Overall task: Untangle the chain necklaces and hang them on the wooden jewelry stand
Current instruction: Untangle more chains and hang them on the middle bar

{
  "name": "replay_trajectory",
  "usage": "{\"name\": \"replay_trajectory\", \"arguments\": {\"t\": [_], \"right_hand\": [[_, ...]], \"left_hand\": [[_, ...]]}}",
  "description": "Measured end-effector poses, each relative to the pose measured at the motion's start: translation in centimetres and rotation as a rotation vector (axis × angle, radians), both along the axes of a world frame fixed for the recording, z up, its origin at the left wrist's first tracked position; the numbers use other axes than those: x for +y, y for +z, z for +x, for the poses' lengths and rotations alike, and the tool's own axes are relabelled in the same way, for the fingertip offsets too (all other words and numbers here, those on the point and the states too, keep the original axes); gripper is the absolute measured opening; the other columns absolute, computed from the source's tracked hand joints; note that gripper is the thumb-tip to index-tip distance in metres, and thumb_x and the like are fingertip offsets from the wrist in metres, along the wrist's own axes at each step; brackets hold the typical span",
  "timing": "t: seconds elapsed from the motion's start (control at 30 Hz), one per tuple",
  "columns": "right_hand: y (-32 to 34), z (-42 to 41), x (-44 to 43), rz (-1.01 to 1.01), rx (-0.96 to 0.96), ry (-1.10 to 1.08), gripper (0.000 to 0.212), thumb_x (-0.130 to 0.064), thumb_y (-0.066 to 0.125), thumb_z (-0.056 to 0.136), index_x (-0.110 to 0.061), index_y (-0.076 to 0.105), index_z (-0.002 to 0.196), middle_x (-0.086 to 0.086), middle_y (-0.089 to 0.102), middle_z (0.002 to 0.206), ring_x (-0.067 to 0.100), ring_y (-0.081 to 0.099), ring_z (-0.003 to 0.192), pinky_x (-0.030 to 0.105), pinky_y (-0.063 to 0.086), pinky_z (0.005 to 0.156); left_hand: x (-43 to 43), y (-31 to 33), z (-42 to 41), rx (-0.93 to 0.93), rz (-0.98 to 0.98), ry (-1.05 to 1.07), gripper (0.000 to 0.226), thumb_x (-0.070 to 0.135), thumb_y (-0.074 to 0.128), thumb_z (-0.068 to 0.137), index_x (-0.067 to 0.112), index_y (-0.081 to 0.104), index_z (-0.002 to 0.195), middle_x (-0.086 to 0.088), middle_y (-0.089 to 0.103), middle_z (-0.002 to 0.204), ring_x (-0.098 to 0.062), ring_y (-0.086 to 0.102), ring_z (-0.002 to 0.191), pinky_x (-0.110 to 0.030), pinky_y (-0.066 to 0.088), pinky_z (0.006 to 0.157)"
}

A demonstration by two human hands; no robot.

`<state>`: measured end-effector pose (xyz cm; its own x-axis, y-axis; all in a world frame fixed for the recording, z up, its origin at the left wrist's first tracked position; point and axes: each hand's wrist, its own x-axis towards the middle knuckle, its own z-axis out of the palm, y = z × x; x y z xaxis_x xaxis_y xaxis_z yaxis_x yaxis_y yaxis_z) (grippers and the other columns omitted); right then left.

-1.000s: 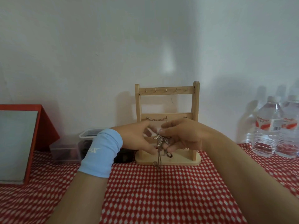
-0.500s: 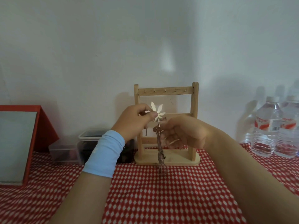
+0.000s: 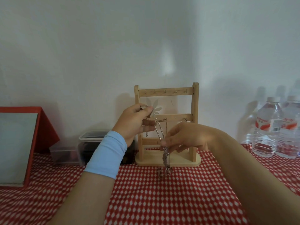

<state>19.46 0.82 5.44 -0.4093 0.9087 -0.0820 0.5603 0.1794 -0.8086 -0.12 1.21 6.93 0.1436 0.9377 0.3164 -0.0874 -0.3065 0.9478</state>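
A wooden jewelry stand (image 3: 195, 111) with three rails and small hooks stands against the wall. In front of it my left hand (image 3: 134, 122), with a light blue wrist sleeve, pinches a silver leaf-shaped pendant (image 3: 154, 107) at the height of the middle rail. Chain strands (image 3: 159, 130) run down from it to my right hand (image 3: 186, 137), which pinches the bundled chains lower down. The tangled rest of the chains (image 3: 165, 157) hangs below my right fingers, its ends just above the cloth. A short chain hangs on the stand's middle rail.
The table carries a red and white checked cloth (image 3: 162, 200). A red-framed mirror (image 3: 17, 143) leans at the left. Clear plastic boxes (image 3: 90, 143) sit left of the stand. Water bottles (image 3: 276, 127) stand at the right against the wall.
My left hand has lifted the pendant up and to the left. My right hand has slid lower along the chains, so separate strands now stretch between the two hands.
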Motion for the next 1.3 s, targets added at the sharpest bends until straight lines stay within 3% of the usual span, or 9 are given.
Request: {"name": "replay_trajectory", "arguments": {"t": [0.1, 0.2, 0.3, 0.43, 0.7, 0.83, 1.0, 1.13, 1.3], "right_hand": [[-0.4, 0.0, 0.3, -0.013, 0.248, 0.026, 0.013, -0.010, 0.080, 0.085, -0.012, 0.067, 0.083, 0.013, 0.079, 0.096, 0.025, 0.077, 0.094, 0.039, 0.058, 0.091], [-1.1, -0.4, 0.5, -0.120, 0.446, 0.145, 0.015, 0.004, 0.066, 0.093, -0.008, 0.059, 0.098, 0.021, 0.075, 0.103, 0.027, 0.076, 0.090, 0.043, 0.056, 0.090], [-1.6, -0.8, 0.6, -0.125, 0.344, 0.187, 0.024, -0.008, 0.062, 0.099, -0.002, 0.061, 0.123, 0.013, 0.077, 0.099, 0.021, 0.074, 0.080, 0.034, 0.059, 0.078], [-2.2, -0.4, 1.0, -0.146, 0.163, 0.189, 0.024, -0.019, 0.060, 0.102, -0.002, 0.069, 0.117, 0.009, 0.076, 0.095, 0.017, 0.069, 0.070, 0.029, 0.057, 0.065], [-2.3, -0.7, 1.1, -0.069, 0.015, 0.133, 0.012, -0.018, 0.072, 0.094, -0.014, 0.080, 0.101, -0.002, 0.074, 0.086, 0.013, 0.067, 0.072, 0.030, 0.058, 0.067], [-2.8, -1.7, 0.9, -0.055, -0.064, 0.131, 0.017, -0.026, 0.072, 0.094, -0.016, 0.081, 0.105, -0.002, 0.077, 0.093, 0.015, 0.069, 0.081, 0.030, 0.059, 0.070], [-3.5, -1.9, 1.4, -0.013, -0.025, 0.086, 0.013, -0.025, 0.071, 0.095, -0.018, 0.081, 0.102, 0.006, 0.079, 0.098, 0.016, 0.069, 0.081, 0.034, 0.058, 0.077], [-3.6, -1.7, 1.5, -0.069, 0.057, 0.059, 0.014, -0.009, 0.072, 0.093, -0.005, 0.076, 0.105, 0.012, 0.078, 0.094, 0.017, 0.073, 0.077, 0.031, 0.060, 0.066], [-4.0, -1.7, 2.0, -0.121, 0.029, 0.050, 0.019, -0.006, 0.077, 0.088, -0.002, 0.074, 0.106, 0.013, 0.076, 0.088, 0.019, 0.071, 0.073, 0.033, 0.060, 0.067]], "left_hand": [[-0.3, 0.2, 0.3, -0.036, -0.012, -0.016, 0.014, 0.019, 0.060, 0.096, 0.005, 0.062, 0.098, -0.009, 0.060, 0.084, -0.023, 0.068, 0.065, -0.032, 0.058, 0.059], [-0.4, 0.5, -0.1, -0.043, 0.007, 0.008, 0.014, 0.020, 0.060, 0.096, 0.007, 0.063, 0.095, -0.005, 0.060, 0.079, -0.023, 0.069, 0.064, -0.030, 0.057, 0.056], [-0.3, 0.7, -0.9, 0.025, 0.027, 0.076, 0.014, 0.019, 0.058, 0.097, 0.008, 0.064, 0.094, -0.011, 0.060, 0.087, -0.021, 0.068, 0.060, -0.030, 0.057, 0.054], [-0.1, 0.8, -2.6, 0.201, 0.043, 0.218, 0.013, 0.019, 0.058, 0.097, 0.008, 0.064, 0.093, -0.020, 0.057, 0.094, -0.019, 0.065, 0.055, -0.033, 0.059, 0.057], [-0.9, 0.6, -6.1, 1.298, -0.434, -0.039, 0.018, 0.033, 0.065, 0.091, 0.017, 0.064, 0.082, -0.002, 0.067, 0.086, -0.017, 0.066, 0.069, -0.031, 0.056, 0.070], [-0.1, -0.5, -4.5, 1.560, -0.499, -0.020, 0.038, 0.039, 0.065, 0.090, 0.015, 0.065, 0.119, -0.004, 0.067, 0.120, -0.021, 0.067, 0.102, -0.037, 0.053, 0.096], [0.5, -1.4, -2.2, 1.327, -0.132, -0.263, 0.051, 0.048, 0.074, 0.077, 0.029, 0.061, 0.123, 0.007, 0.065, 0.122, -0.014, 0.060, 0.114, -0.036, 0.045, 0.105], [1.1, -3.6, -1.4, 1.099, -0.117, -0.323, 0.063, 0.038, 0.077, 0.072, 0.021, 0.059, 0.130, 0.002, 0.068, 0.122, -0.019, 0.062, 0.116, -0.041, 0.045, 0.106], [2.1, -4.7, -2.3, 0.921, -0.229, -0.361, 0.013, 0.018, 0.061, 0.094, 0.016, 0.071, 0.085, -0.003, 0.072, 0.090, -0.018, 0.066, 0.089, -0.036, 0.054, 0.094]]}}
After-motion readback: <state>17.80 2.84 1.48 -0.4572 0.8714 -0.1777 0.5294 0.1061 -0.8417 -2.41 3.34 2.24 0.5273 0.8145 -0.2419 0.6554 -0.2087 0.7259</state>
